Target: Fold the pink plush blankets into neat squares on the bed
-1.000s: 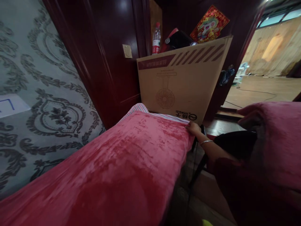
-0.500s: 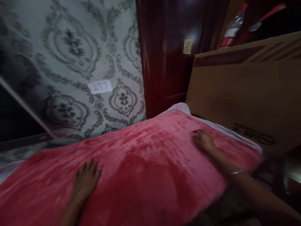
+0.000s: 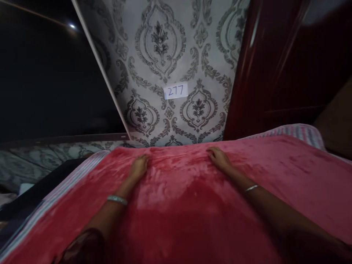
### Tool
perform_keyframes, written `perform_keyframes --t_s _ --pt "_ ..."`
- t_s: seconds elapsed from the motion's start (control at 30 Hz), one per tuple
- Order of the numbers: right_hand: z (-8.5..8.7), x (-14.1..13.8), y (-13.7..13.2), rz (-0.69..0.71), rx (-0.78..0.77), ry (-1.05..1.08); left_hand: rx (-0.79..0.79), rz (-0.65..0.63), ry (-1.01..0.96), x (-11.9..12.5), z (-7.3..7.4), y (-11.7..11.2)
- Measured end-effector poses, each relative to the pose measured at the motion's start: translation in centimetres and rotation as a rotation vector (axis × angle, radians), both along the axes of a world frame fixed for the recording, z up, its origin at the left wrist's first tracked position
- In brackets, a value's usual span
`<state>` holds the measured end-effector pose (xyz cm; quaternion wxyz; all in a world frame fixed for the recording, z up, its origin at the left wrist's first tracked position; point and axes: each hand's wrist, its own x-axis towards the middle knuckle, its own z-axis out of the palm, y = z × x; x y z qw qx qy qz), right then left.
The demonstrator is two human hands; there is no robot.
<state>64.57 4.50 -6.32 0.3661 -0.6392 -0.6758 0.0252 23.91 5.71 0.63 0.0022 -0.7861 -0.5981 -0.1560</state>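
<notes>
Though patchy, a red blanket [image 3: 178, 194] beside patterned wallpaper [image 3: 162, 68] and dark-red panelling [image 3: 269, 77].

Striped sheet [image 3: 305, 132] — red blanket [image 3: 178, 187] on top

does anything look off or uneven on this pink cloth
Mainly the layers: the pink cloth leaves striped fabric showing along the left edge and at the far right corner, so they look misaligned. Its surface also has darker patches; whether that is brushed pile or dampness, I can't tell.
</notes>
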Motion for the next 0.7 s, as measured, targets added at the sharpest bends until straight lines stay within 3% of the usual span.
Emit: perform_keyframes --t_s 0.1,0.3,0.47,0.7 --pt "0.2 -0.2 2.7 -0.073 -0.025 -0.038 -0.009 0.007 0.005 -0.2 0.4 4.3" --pt "1.0 -0.3 5.9 -0.148 -0.262 -0.216 -0.055 0.002 0.044 0.5 -1.5 10.2" --pt "1.9 -0.7 6.6 -0.17 -0.356 -0.339 -0.067 0.093 0.093 0.3 -1.7 12.0" --pt "3.7 -1.1 7.6 -0.323 -0.223 -0.26 0.152 0.281 0.08 1.4 -0.7 12.8"
